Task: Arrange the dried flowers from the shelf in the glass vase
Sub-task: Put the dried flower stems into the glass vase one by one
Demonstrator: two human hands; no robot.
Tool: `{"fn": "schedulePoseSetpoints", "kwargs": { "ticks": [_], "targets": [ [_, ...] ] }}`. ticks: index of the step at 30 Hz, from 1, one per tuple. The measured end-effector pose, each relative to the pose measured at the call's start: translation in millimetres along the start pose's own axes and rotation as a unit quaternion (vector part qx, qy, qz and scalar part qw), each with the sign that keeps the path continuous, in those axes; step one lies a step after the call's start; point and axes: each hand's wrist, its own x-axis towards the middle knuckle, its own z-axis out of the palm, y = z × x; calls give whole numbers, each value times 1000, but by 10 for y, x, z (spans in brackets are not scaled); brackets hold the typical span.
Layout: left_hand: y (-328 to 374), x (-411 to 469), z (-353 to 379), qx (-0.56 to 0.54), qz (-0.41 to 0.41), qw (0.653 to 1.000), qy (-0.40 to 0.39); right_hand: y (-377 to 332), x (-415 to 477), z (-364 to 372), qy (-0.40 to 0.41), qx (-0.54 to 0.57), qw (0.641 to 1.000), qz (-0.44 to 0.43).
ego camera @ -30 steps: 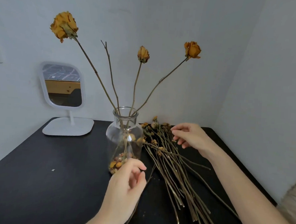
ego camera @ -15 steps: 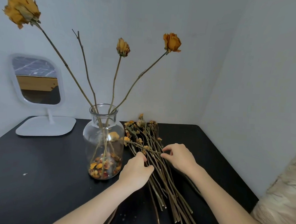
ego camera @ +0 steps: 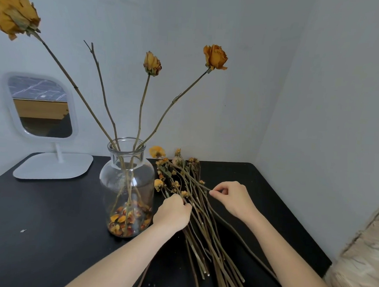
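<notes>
**Dried stems sorted beside glass vase**

A single stem (ego camera: 205, 186) is pinched between thumb and forefinger of the right hand (ego camera: 231, 198); the left hand (ego camera: 173, 212) is curled over the loose dried flowers (ego camera: 204, 227) spread beneath both sets of fingers; whether anything is gripped there cannot be told; the glass vase (ego camera: 127, 184), four stems stood in it, is seen just left of the left fingers.
</notes>
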Motion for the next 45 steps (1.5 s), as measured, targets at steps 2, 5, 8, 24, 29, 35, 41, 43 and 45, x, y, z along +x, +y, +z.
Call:
{"fn": "schedulePoseSetpoints", "kwargs": {
  "ticks": [2,5,8,24,29,35,41,43,45],
  "targets": [
    [70,58,21,15,-17,1000,0,6,0,-41,6,20,1000,12],
    [145,140,62,22,-43,999,2,34,-23,-86,11,53,998,28],
    [168,199,102,-10,-70,998,-2,60,-68,-140,5,73,997,37],
    [379,278,94,-216,-70,974,2,65,-196,-277,6,217,973,75],
    [432,218,82,-305,-110,946,-23,66,-191,-288,8,239,967,86],
    [467,69,62,-214,-29,975,52,79,-163,-283,29,259,960,99],
    [467,-60,35,-212,1,976,55,114,-164,-186,14,214,972,100],
    [467,-107,41,-216,16,975,55,132,-156,-137,16,198,975,102],
    [470,-143,32,-220,29,974,53,141,-147,-97,27,179,978,102]
  ]
}}
